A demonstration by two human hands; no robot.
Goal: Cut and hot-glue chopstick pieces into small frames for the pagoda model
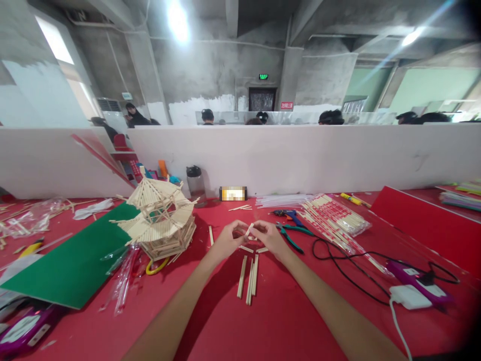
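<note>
"Four things lie left of the left hand (pixel 228 240): farthest out the green board (pixel 75 271), then the roofed stick model (pixel 161 220), a dark-lidded bottle (pixel 195 186) farther back than the fingers, and one loose stick (pixel 211 235) just beside them."

"Could the model suffer?"

"I think so. Its thin roof ends jut out, so a careless sweep of the left elbow could snap one."

"And the fingers themselves?"

"Left hand and right hand (pixel 271 238) meet above the red tabletop (pixel 210 321), fingers curled narrow, pinching short sticks (pixel 249 229) between their tips. Whether those are bonded, I cannot tell."

"What's the risk there?"

"Uneven pressure could skew them, and the fingertips hide most of the contact. Two short pieces (pixel 246 248) lie right beneath; a dropped wrist might nudge them. The long sticks (pixel 251 281), nearer the body than the fingers, could roll likewise."

"To the right?"

"Green-handled pliers (pixel 300 230) just beside the right hand, a glue gun (pixel 293 217) beyond them, bagged sticks (pixel 334 215) farther out. If the gun is hot, which I can't tell, reaching over it could burn a knuckle. Beyond, a forearm could snag the black cable (pixel 330 258)."
</note>
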